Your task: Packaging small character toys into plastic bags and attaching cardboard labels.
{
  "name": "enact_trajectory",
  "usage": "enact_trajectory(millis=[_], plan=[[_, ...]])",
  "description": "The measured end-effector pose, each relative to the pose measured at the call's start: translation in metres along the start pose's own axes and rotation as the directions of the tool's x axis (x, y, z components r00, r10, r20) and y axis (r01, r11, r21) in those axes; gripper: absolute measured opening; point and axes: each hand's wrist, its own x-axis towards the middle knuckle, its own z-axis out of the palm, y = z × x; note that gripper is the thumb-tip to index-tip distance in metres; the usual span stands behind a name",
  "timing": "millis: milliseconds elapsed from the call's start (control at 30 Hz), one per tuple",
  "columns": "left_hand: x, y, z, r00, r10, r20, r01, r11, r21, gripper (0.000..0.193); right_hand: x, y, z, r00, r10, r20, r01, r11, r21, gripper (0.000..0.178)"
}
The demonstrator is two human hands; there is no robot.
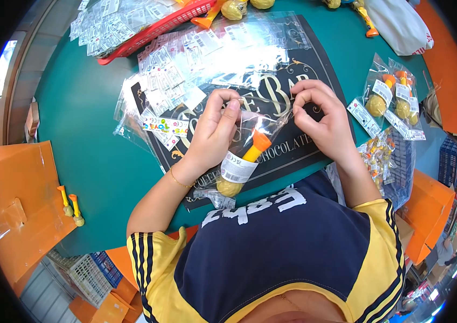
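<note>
A clear plastic bag (271, 121) is stretched between my two hands at the table's near edge. Inside it lies a toy with a yellow stick, an orange flared end (261, 141) and a gold knobbly ball (229, 187), wrapped with a white barcode label (237, 167). My left hand (215, 126) is closed on the bag's upper left edge, thumb on top. On the other side, my right hand (322, 116) pinches the bag's upper right corner. Under both hands is a black printed mat (325, 64).
Flat clear bags with printed cards (166, 70) cover the mat's far left. A red basket (158, 33) of more bags stands behind. Bagged toys (379, 99) lie at right, near a white sack (400, 27). Two loose toys (76, 210) rest by an orange carton (21, 210) at left.
</note>
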Motion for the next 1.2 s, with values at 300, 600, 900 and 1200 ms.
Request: enact_trajectory(millis=[300,600,900,1200], plan=[[0.005,0.000,-0.004,0.994,0.087,-0.058,-0.092,0.991,-0.092,0.013,-0.016,-0.009,0.013,0.804,0.407,0.433,-0.588,0.440,0.678,0.032],[0.007,-0.005,0.005,0.982,0.165,-0.096,-0.190,0.901,-0.390,0.014,-0.012,-0.007,0.053,0.893,0.269,0.360,-0.448,0.474,0.758,0.013],[0.001,0.010,-0.009,0.995,0.076,-0.063,-0.084,0.986,-0.144,0.032,-0.013,0.002,0.055,0.930,0.269,0.250,-0.353,0.461,0.814,0.008],[-0.002,0.000,0.001,0.995,0.030,-0.097,-0.046,0.985,-0.167,0.018,-0.010,-0.010,0.053,0.925,0.298,0.236,-0.328,0.307,0.894,0.009]])
